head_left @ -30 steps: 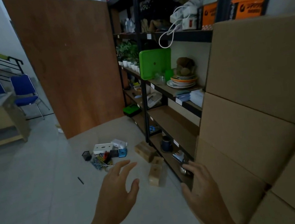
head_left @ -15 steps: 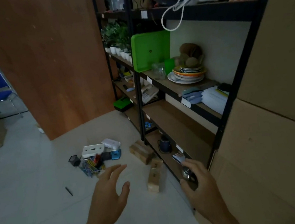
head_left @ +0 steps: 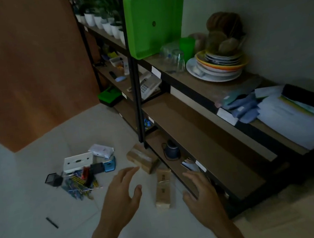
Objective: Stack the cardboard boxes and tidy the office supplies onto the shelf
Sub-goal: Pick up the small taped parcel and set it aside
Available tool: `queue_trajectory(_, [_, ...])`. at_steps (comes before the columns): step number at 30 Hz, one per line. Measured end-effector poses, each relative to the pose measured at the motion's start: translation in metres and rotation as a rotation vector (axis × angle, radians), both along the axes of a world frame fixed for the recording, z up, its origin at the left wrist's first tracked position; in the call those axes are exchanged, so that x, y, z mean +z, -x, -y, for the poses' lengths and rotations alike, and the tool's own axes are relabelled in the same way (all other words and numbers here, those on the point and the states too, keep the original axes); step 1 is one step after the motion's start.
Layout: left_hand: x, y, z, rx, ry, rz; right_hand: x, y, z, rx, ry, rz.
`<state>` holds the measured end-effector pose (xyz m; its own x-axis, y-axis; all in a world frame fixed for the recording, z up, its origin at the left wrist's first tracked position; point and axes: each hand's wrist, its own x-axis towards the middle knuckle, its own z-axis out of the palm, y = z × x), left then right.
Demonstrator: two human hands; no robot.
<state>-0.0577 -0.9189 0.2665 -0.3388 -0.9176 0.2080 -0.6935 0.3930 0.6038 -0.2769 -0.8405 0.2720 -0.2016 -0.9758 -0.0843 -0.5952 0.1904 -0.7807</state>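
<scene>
Shelf (head_left: 202, 125) of dark metal posts and flat brown boards is filling the right side, closer and larger than a second ago — the big cardboard boxes seen then are sitting out of view. Green tray (head_left: 155, 20), smooth plastic, is leaning upright beside stacked plates (head_left: 218, 66). Two small boxes (head_left: 142, 158) of rough brown card are lying on the pale tiled floor (head_left: 23, 194) against the bottom board. Supplies (head_left: 83, 171) — clips, pens, a white case — are lying scattered near them. Left hand (head_left: 120, 198) and right hand (head_left: 203, 194) are hovering empty, fingers spread, lower and nearer the boxes than before.
</scene>
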Motion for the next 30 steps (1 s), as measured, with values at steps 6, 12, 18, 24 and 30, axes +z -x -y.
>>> queue_trajectory(6, [-0.084,0.017,0.090,-0.032,-0.127,0.044,-0.093,0.010,0.087,-0.022,-0.222,-0.015])
queue_trajectory(12, [-0.228,0.043,0.147,-0.007,-0.255,0.030,-0.249,0.031,0.146,-0.050,-0.383,0.012])
queue_trajectory(18, [-0.406,0.072,0.177,0.019,-0.365,0.094,-0.429,0.057,0.179,-0.014,-0.475,0.005])
queue_trajectory(24, [-0.551,0.095,0.190,-0.016,-0.456,0.149,-0.565,0.070,0.198,-0.013,-0.584,0.012])
queue_trajectory(30, [-0.661,0.129,0.197,-0.137,-0.567,0.375,-0.661,0.062,0.216,-0.078,-0.626,0.163])
